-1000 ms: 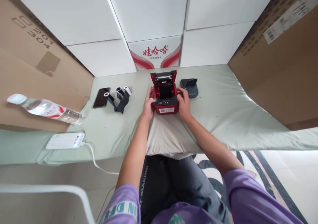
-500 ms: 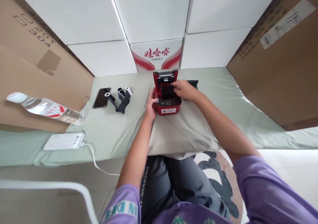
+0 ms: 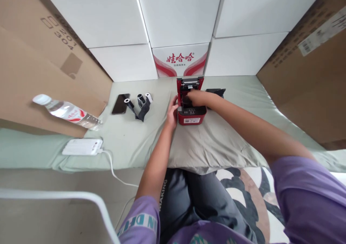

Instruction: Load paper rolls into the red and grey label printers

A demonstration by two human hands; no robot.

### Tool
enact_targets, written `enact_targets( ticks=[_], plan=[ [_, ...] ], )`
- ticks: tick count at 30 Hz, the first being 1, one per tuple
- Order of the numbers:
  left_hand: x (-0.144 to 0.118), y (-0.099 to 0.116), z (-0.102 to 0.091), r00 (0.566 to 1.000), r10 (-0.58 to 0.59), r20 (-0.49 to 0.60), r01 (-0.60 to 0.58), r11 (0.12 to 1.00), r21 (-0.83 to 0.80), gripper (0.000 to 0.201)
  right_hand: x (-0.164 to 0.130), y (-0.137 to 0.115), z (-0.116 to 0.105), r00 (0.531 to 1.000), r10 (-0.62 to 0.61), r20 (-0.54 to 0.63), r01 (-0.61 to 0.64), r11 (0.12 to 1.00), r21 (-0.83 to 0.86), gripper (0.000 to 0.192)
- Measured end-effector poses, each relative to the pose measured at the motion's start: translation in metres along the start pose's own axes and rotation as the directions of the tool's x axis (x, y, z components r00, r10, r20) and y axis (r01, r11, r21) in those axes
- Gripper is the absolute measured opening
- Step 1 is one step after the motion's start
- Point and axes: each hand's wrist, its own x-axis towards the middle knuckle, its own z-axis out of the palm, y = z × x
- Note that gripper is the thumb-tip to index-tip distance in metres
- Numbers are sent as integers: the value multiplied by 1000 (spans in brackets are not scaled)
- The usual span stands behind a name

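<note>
The red printer (image 3: 192,114) stands on the green cloth (image 3: 129,136), lid (image 3: 190,82) raised, not yet closed, as we rest a loosely spread left hand (image 3: 172,113) against it, our right hand (image 3: 198,97) reaching inside, grip hidden.

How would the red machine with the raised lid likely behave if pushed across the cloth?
The red machine would probably slide rather than roll, given its boxy body. Its raised lid might swing if jolted. The wrinkled cloth could bunch up ahead of it and make it drag.
</note>
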Motion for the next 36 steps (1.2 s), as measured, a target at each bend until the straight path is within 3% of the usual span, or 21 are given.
enact_targets(
  ticks=[3,8,21,26,29,31,33,36],
  plan=[
    [1,0,0,1000,25,13,-25,1000,7,56,-2,2,1,999,-34,-27,35,999,39,40],
    [3,0,-1,1000,11,8,-11,1000,22,58,-6,-1,0,999,43,-21,-41,994,98,44],
    [8,-8,-9,1000,28,12,-28,998,55,55,2,6,10,997,71,-37,-66,989,132,39],
    [8,-7,-8,1000,22,10,-23,998,56,57,-2,14,7,987,-66,-144,92,979,184,48],
    [7,-3,-5,1000,15,5,-16,999,48,58,-22,15,3,969,-88,-233,143,962,234,48],
    [6,-2,-3,1000,1,14,-2,999,34,59,-43,9,-5,944,-92,-317,176,952,250,41],
    [6,-1,-2,999,-7,38,6,1000,15,58,-62,-4,-21,887,-110,-449,249,932,264,30],
    [7,-4,-1,999,10,51,-9,1000,-7,53,-67,-33,-58,727,-77,-682,380,873,306,22]
  ],
)
